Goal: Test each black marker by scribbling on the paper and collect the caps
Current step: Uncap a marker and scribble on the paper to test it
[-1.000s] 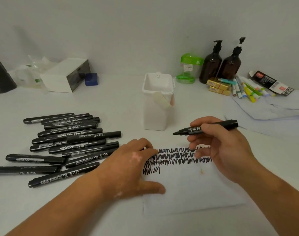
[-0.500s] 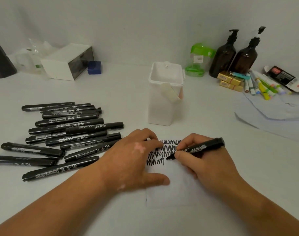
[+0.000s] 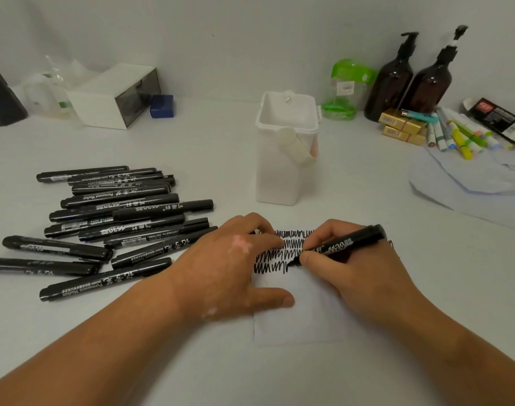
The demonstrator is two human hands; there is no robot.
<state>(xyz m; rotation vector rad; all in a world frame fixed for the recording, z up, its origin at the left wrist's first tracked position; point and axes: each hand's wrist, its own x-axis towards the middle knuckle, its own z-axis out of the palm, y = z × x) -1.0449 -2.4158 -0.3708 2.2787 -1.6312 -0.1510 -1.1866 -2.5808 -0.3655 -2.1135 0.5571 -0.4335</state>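
Marker (image 3: pixel 342 246), gripped by right hand (image 3: pixel 358 271), scribbles on paper (image 3: pixel 297 323) under relaxed left hand (image 3: pixel 229 268); pile (image 3: pixel 127 227) probably awaits testing.

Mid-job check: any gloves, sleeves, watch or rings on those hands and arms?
None visible. The left hand and right hand are ungloved, both forearms are bare to the picture's edge with no sleeve in view, and no watch, band or ring shows on either wrist or the visible fingers.

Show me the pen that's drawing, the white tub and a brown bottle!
Pen (image 3: pixel 342 244): head view, middle of its black barrel.
White tub (image 3: pixel 279 177): head view, its front wall.
Brown bottle (image 3: pixel 388 86): head view, the left bottle's body.
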